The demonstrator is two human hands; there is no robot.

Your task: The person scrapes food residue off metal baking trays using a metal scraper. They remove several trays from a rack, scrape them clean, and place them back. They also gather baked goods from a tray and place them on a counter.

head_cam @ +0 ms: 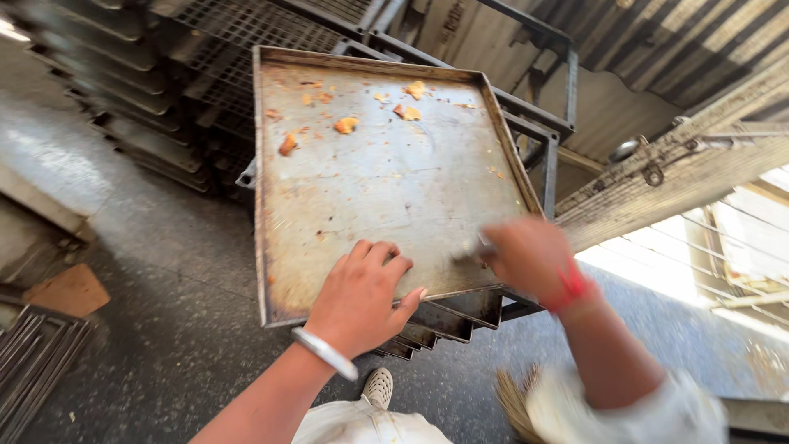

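Grey, scratched metal: a tray (386,181) tops a stack of trays (444,321) in the middle of the head view, with orange crumbs (346,125) scattered near its far rim. Behind it stand dark racks (156,90) and a metal frame (542,123); a wooden beam (682,164) runs off to the right, and a broom (514,403) shows by the speckled floor (164,329). The tray lies nearly flat, its long axis running away from the person. The left hand (362,296) rests flat and open on the near edge. The right hand (530,259), blurred, is closed around a small metal tool (477,247) touching the tray.
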